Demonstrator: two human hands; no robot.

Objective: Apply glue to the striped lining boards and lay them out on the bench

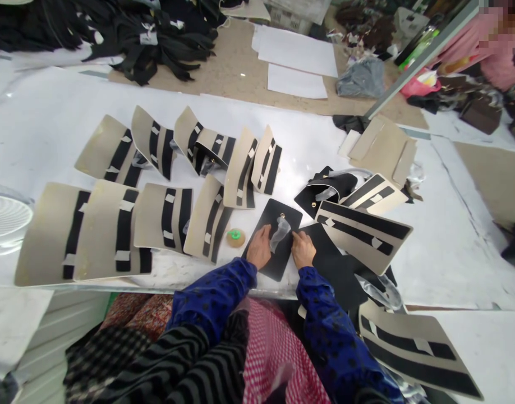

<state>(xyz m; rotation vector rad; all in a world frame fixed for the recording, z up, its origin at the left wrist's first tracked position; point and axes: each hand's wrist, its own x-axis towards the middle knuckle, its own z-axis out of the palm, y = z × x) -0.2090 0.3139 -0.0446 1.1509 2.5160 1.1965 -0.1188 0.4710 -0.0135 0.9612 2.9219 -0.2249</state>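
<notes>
A black rectangular panel [278, 261] lies in front of me, with a small gold-coloured clasp near its far end and a strip of clear plastic film [280, 233] over it. My left hand [260, 247] is closed on the panel's left edge, fingers bent. At the opposite edge, my right hand [303, 249] is closed with its fingertips on the rim. A round tan disc with a green piece on top [235, 237] sits left of my left hand. To the right, black panels [341, 272] overlap beside my right hand.
Two rows of curved beige panels with black strips [156, 216] stand at the left. More beige-backed panels [364, 233] pile up on the right, near tan sheets [381, 148]. Black pieces [156, 42] and white sheets [297, 53] lie beyond. A slanted metal post [426, 59] stands at far right.
</notes>
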